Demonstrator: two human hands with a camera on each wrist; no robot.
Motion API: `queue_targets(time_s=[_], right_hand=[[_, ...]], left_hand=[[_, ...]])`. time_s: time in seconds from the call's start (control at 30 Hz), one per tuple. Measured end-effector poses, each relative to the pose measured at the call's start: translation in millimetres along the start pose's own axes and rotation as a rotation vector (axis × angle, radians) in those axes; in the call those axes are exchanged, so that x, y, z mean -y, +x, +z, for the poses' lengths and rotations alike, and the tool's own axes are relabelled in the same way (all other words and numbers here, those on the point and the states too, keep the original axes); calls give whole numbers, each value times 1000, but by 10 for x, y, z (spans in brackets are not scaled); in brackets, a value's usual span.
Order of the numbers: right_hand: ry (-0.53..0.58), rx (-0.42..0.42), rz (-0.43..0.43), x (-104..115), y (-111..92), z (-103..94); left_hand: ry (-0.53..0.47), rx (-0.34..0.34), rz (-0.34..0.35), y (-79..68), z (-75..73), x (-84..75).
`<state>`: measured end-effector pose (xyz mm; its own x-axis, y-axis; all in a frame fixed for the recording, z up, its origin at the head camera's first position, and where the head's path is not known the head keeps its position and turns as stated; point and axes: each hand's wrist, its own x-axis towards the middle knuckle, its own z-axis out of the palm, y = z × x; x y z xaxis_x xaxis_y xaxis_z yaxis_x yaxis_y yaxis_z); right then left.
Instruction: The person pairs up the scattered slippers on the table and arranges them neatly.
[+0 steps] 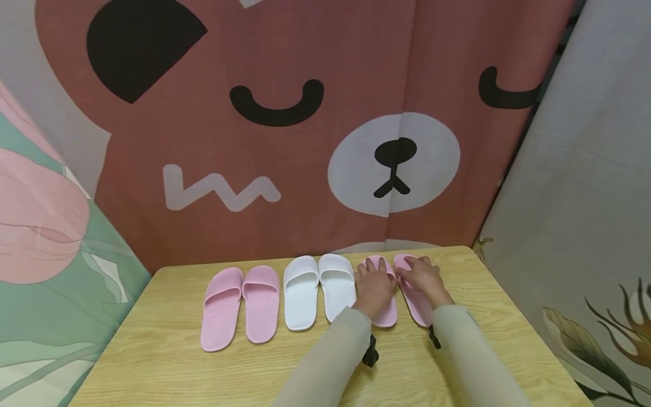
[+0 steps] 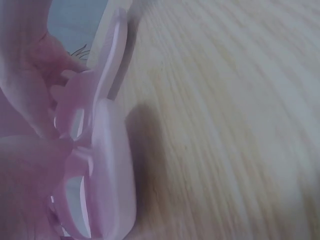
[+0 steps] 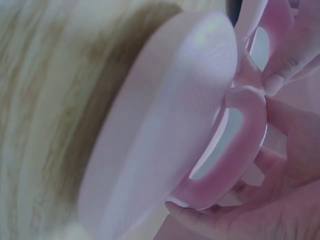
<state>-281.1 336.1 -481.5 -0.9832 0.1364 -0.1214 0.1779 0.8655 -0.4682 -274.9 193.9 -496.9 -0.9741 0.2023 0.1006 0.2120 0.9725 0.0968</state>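
Note:
In the head view, my left hand (image 1: 375, 288) lies over the strap of a pink slipper (image 1: 387, 315), thumb at its right side and fingers across the toe end. My right hand (image 1: 423, 278) holds the rightmost pink slipper (image 1: 418, 308) across its strap. That slipper is slightly angled to its partner. In the right wrist view, the right hand (image 3: 285, 185) spans the strap (image 3: 235, 160), thumb and fingers on opposite sides. The left thumb (image 3: 280, 80) touches the neighbouring slipper. The straps stand close side by side in the left wrist view; the left fingertips are hidden there.
Left of the hands on the wooden table (image 1: 203, 379) stand a white slipper pair (image 1: 301, 305) and another pink pair (image 1: 261, 316), toes toward the back. A bear-print curtain (image 1: 305, 152) hangs behind the table; a pale curtain (image 1: 585, 186) hangs on the right.

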Motion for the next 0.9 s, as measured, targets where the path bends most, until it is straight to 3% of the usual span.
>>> queue_targets(time_s=[0.2, 0.33, 0.9], right_hand=[[26, 6, 12, 5, -23, 15], [34, -19, 17, 7, -43, 9], [-42, -19, 24, -29, -57, -114]], left_hand=[[-69, 91, -5, 26, -20, 33], [-99, 114, 5, 54, -22, 44], [-94, 54, 116, 84, -145, 40]])
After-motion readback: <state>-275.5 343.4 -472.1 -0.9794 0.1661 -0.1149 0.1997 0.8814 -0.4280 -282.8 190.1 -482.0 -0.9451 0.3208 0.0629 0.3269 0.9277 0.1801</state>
